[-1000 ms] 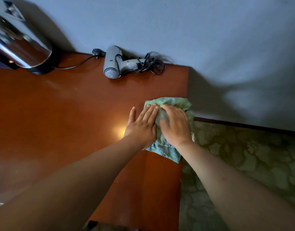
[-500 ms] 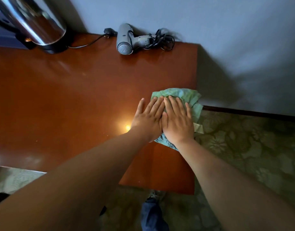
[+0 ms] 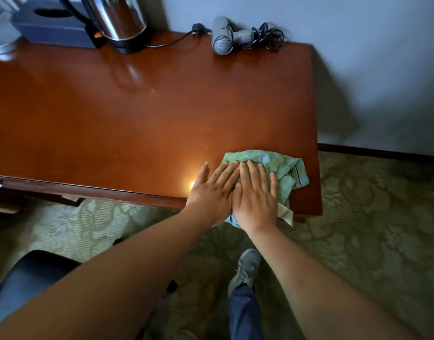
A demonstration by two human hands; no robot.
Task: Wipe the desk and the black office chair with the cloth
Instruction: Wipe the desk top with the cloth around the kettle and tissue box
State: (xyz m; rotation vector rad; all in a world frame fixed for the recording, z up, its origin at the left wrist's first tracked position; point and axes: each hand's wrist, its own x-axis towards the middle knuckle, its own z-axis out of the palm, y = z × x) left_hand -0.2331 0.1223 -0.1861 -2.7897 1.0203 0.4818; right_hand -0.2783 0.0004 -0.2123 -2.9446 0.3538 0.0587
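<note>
A crumpled green cloth [image 3: 282, 163] lies at the near right corner of the glossy reddish-brown desk [image 3: 137, 114]. Its lower end hangs over the front edge. My right hand [image 3: 256, 195] lies flat on the cloth, fingers together, pressing it down. My left hand [image 3: 212, 190] lies flat beside it, touching it. Its fingertips rest on the cloth's left edge and its thumb on bare wood. The seat of the black office chair [image 3: 27, 273] shows at the lower left, below the desk's front edge.
Along the desk's back edge stand a steel kettle [image 3: 117, 18], a dark tissue box [image 3: 51, 25] and a grey hair dryer [image 3: 223, 38] with a coiled cord. The wall is behind and to the right. My shoe [image 3: 245, 268] stands on patterned green carpet.
Both hands have drawn the cloth back from mid-desk to the front edge near the right corner. The view has pulled back, so the desk's front edge, the chair and my foot now show.
</note>
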